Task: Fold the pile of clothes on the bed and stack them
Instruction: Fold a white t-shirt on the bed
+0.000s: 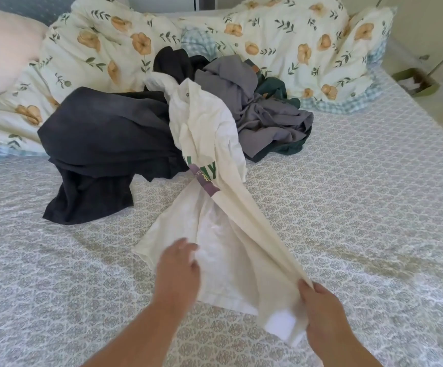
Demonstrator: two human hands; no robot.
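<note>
Two bare forearms — no sleeves; left grip (pixel 179 263), right grip (pixel 321 303) ungloved.

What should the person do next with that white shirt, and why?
Probably pull the white shirt fully clear of the pile and spread it flat: the right hand grips its hem, the left hand touches it, but its top remains on the clothes.

Cream tee (pixel 215 144) w/ green lettering, dk navy (pixel 104 139) & grey garments (pixel 265 120), floral duvet (pixel 104 41), grey-patterned sheet (pixel 347 207).
</note>
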